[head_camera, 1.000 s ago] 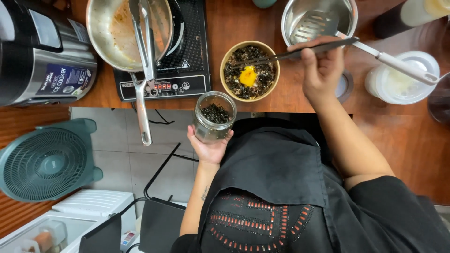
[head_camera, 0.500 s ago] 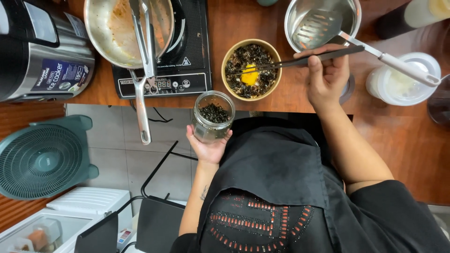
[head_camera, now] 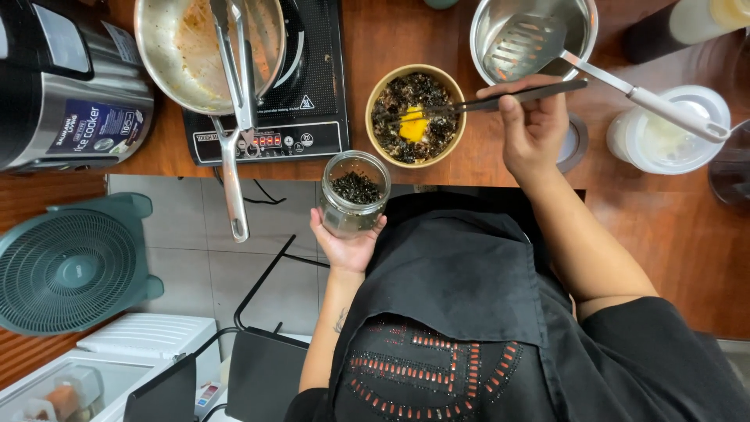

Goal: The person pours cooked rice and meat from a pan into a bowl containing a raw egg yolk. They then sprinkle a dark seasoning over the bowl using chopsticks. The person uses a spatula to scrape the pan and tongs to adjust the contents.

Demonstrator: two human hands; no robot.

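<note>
My left hand (head_camera: 348, 246) cups the jar (head_camera: 355, 193), mouth up, dark flakes inside, held off the counter edge over open floor. At two o'clock from it sits the bowl (head_camera: 416, 116), full of dark flakes with yellow yolk at centre. My right hand (head_camera: 535, 129) grips chopsticks (head_camera: 500, 98), long axis running nine to three, tips in the bowl. Pan (head_camera: 205, 43) lies at ten o'clock.
</note>
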